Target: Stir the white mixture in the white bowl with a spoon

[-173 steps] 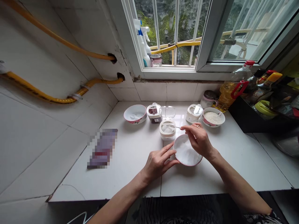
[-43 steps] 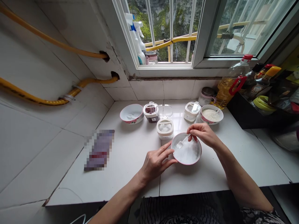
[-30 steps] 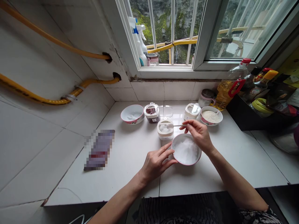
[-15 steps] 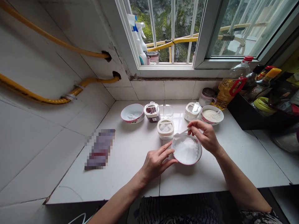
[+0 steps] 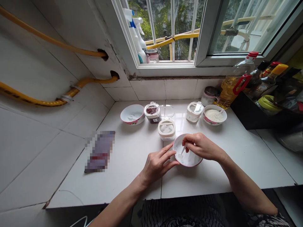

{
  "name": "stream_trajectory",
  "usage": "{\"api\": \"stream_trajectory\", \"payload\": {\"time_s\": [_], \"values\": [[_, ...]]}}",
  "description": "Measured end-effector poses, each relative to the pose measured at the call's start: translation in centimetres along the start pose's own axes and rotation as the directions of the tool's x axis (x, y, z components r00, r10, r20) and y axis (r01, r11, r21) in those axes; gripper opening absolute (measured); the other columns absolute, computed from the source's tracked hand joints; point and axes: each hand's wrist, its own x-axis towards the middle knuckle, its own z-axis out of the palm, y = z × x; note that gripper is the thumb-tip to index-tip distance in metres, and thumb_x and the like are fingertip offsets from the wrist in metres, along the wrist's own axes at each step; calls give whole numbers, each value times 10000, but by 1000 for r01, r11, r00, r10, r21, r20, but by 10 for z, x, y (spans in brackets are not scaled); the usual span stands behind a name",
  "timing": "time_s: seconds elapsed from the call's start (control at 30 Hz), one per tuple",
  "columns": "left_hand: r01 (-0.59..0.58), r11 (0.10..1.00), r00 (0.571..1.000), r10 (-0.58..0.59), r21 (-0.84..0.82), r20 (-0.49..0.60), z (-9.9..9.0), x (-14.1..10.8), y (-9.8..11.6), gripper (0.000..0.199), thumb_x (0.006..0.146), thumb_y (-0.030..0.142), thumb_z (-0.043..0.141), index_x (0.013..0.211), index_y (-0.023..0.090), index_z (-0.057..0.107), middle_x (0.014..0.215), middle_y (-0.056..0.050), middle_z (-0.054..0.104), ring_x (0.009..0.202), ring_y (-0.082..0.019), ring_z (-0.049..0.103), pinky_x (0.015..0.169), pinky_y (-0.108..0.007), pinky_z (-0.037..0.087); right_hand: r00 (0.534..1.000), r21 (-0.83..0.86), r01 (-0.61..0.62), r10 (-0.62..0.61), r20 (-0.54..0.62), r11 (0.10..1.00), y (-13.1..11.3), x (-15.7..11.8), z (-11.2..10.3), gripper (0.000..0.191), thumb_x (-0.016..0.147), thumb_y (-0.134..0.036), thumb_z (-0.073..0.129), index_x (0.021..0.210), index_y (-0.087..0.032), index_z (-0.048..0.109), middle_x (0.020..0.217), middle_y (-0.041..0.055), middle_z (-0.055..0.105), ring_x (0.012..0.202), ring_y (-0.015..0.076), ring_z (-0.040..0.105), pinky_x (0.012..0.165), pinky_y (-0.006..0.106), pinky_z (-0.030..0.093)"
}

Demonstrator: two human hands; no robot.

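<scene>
at the near edge of a white counter point(image 5: 118, 176), left fingers point(image 5: 168, 155) — slightly spread — touch the left rim of a pink-rimmed bowl point(image 5: 176, 160) of white grains. above the bowl, right fingertips point(image 5: 186, 145) pinch a small white spoon point(image 5: 182, 152), its tip in the grains. beyond the bowl, to its left, sits an open clear jar point(image 5: 166, 135); farther back — beyond its right side — a bowl of pale grains point(image 5: 214, 122).

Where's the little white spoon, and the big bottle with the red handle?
White spoon point(image 5: 183, 151): head view, on its handle.
Bottle with the red handle point(image 5: 228, 90): head view, on its lower part, where the golden liquid is.
</scene>
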Motion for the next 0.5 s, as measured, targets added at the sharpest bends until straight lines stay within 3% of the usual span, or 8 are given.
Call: {"api": "stream_trajectory", "payload": {"time_s": [0.23, 0.5], "values": [[-16, 1000, 1000, 16, 9, -19, -1, 2, 1, 261, 939, 413, 612, 1018, 166, 635, 1139, -163, 730, 678, -156, 747, 586, -240, 610, 974, 333, -219, 225, 22, 917, 7, 2, -10, 165, 822, -179, 495, 778, -163, 653, 647, 20, 701, 571, 117, 513, 519, 230, 355], [-13, 1000, 1000, 12, -11, -10, 0, 2, 0, 269, 934, 405, 623, 1002, 146, 647, 1141, -179, 725, 559, -108, 693, 551, -225, 592, 954, 495, -242, 298, -37, 834, 20, 5, -22, 145, 734, -263, 567, 746, -153, 661, 607, 45, 709, 502, 111, 468, 507, 242, 365]]}}
